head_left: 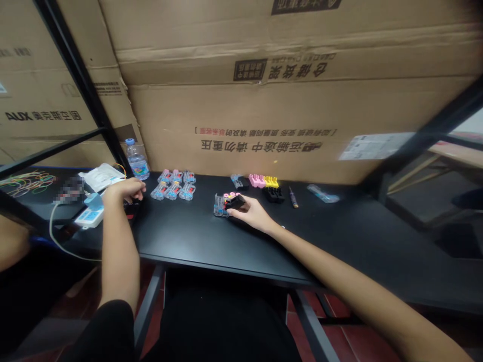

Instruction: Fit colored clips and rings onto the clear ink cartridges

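Passable over black tabletop [196,234] between six clear plastic cases [173,190] and right hand [255,213]; blocked behind by cardboard [264,110], at left by power strip [89,217] and water bottle [138,162].

The tabletop [196,234] looks smooth and dark with a soft sheen, against matt brown cardboard [264,110], creased along its folds. The held black part [236,202] and the pink block [257,180] look like opaque plastic; the bottle [139,166] is clear, glossy plastic, and the sleeve [109,329] matt cloth.
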A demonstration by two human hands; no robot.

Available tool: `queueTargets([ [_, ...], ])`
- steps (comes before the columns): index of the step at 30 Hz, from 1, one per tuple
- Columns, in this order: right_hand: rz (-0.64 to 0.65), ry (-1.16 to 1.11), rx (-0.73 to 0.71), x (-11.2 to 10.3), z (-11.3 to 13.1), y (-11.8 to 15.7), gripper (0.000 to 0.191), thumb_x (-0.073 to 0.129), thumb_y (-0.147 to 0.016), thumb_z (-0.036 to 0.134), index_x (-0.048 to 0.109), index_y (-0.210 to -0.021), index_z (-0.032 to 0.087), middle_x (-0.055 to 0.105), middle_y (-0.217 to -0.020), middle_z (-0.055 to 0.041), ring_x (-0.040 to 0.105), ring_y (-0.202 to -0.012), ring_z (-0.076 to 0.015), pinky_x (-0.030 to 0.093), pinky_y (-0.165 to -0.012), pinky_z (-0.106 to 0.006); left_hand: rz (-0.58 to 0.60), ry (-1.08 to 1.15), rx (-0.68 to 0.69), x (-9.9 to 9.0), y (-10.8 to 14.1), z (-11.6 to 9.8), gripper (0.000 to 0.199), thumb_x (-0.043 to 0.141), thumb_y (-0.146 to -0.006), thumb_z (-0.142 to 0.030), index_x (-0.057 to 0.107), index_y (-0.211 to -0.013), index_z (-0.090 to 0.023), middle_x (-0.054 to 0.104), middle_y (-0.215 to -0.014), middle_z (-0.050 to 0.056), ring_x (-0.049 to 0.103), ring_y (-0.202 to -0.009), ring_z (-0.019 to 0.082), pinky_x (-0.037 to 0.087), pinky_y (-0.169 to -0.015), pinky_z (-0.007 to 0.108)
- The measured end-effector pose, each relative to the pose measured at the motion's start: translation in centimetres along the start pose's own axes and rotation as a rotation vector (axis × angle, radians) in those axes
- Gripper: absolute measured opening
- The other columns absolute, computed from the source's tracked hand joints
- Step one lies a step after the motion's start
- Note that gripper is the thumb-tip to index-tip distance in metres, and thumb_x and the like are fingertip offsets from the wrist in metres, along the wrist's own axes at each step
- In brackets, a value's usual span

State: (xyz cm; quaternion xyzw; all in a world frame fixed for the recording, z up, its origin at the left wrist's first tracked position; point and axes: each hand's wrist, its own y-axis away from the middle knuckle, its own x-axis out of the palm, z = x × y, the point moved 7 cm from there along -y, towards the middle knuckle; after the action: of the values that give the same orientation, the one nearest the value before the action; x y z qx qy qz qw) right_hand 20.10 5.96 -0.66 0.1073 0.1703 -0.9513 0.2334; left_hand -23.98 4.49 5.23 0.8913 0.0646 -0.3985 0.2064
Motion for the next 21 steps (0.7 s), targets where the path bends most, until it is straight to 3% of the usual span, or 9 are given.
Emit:
queueTargets([
  [3,0.001,0.000,-0.006,0.0,0.1,0.0,0.058,0.086,-0.081,0.037,0.071,-0.134,0.018,0.077,-0.132,-0.0130,0.076,-0.117,-0.0328,0.056,-0.113,-0.055,0.028,0.008,-0.037,0.3,0.1,-0.5,0.017,0.065,-0.080,-0.034,0.059,-0.077,-0.018,0.064,-0.055,0.006,0.055,-0.046,0.017,0.045,-0.046,0.024],
  [5,0.001,-0.003,-0.011,0.0,0.1,0.0,0.058,0.086,-0.081,0.038,0.071,-0.134,0.018,0.076,-0.133,-0.0133,0.076,-0.118,-0.0326,0.056,-0.114,-0.055,-0.034,-0.017,0.000,-0.4,0.3,-1.3,0.019,0.063,-0.083,-0.035,0.058,-0.076,-0.018,0.060,-0.052,0.003,0.054,-0.045,0.017,0.043,-0.046,0.023],
  [8,0.005,-0.010,-0.008,0.0,0.1,0.0,0.057,0.086,-0.081,0.038,0.072,-0.132,0.018,0.077,-0.132,-0.0132,0.076,-0.117,-0.0323,0.056,-0.113,-0.055,-0.188,-0.097,0.175,-1.5,0.9,-3.6,0.024,0.061,-0.088,-0.039,0.060,-0.076,-0.019,0.059,-0.050,0.001,0.057,-0.050,0.017,0.043,-0.050,0.023],
  [11,0.004,-0.014,0.007,0.0,-0.1,0.0,0.055,0.087,-0.081,0.039,0.072,-0.130,0.017,0.078,-0.128,-0.0129,0.077,-0.115,-0.0317,0.056,-0.112,-0.056,-0.282,-0.091,0.441,-0.8,2.2,-7.1,0.030,0.060,-0.094,-0.046,0.063,-0.082,-0.019,0.061,-0.056,0.000,0.060,-0.056,0.017,0.044,-0.055,0.023],
  [13,0.002,-0.012,0.012,0.0,-0.1,0.0,0.056,0.087,-0.081,0.039,0.072,-0.130,0.017,0.078,-0.129,-0.0132,0.077,-0.116,-0.0314,0.055,-0.113,-0.056,-0.215,0.078,0.674,1.2,3.3,-10.0,0.035,0.062,-0.096,-0.053,0.063,-0.091,-0.019,0.066,-0.068,0.000,0.065,-0.064,0.017,0.051,-0.062,0.025],
  [16,0.007,-0.004,0.007,0.0,-0.1,0.0,0.058,0.087,-0.082,0.039,0.071,-0.132,0.017,0.077,-0.131,-0.0136,0.076,-0.119,-0.0319,0.055,-0.114,-0.055,-0.032,0.255,0.944,6.1,5.1,-14.0,0.037,0.067,-0.096,-0.055,0.062,-0.104,-0.019,0.072,-0.089,0.004,0.071,-0.078,0.018,0.059,-0.078,0.032],
  [19,0.018,0.005,-0.012,0.0,0.2,0.0,0.056,0.086,-0.083,0.040,0.071,-0.132,0.017,0.078,-0.129,-0.0127,0.076,-0.119,-0.0324,0.057,-0.112,-0.054,0.159,0.229,1.116,11.9,6.6,-16.6,0.046,0.078,-0.091,-0.047,0.061,-0.125,-0.021,0.073,-0.120,0.011,0.073,-0.104,0.022,0.059,-0.097,0.041],
  [21,0.026,0.010,-0.022,0.0,0.3,0.1,0.054,0.085,-0.083,0.041,0.071,-0.130,0.018,0.078,-0.128,-0.0120,0.076,-0.117,-0.0323,0.058,-0.110,-0.054,0.248,0.206,1.176,15.2,7.3,-17.1,0.060,0.085,-0.085,-0.043,0.058,-0.135,-0.024,0.070,-0.130,0.013,0.071,-0.115,0.026,0.056,-0.105,0.049],
])
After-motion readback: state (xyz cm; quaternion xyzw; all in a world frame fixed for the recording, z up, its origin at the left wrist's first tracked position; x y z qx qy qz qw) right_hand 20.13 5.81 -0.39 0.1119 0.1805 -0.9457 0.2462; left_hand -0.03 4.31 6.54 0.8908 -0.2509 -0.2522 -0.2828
